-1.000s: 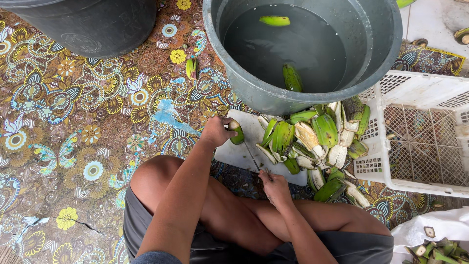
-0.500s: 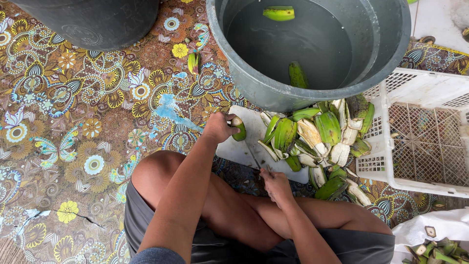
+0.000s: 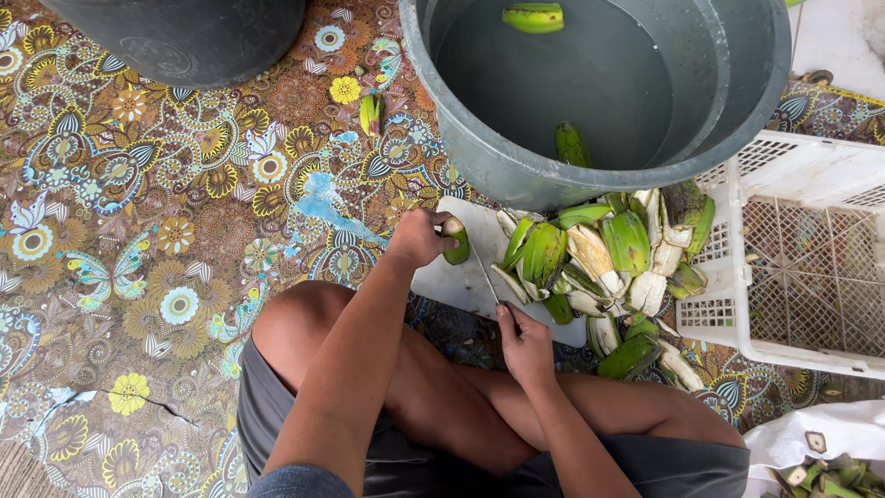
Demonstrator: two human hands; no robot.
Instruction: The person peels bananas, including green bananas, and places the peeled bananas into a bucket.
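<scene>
My left hand grips a short green banana upright on a white cutting board. My right hand holds a knife whose thin blade points up toward the banana. The blade tip lies just right of the fruit. A heap of green banana peels covers the board's right side.
A large grey tub of water with green bananas floating in it stands behind the board. A white plastic crate lies at the right, a dark tub at the upper left, a white bag of cut ends at the lower right. Patterned floor covering spreads left.
My hands have stayed on the banana and knife. The view has shifted slightly downward, and the blade has edged a little closer to the fruit.
</scene>
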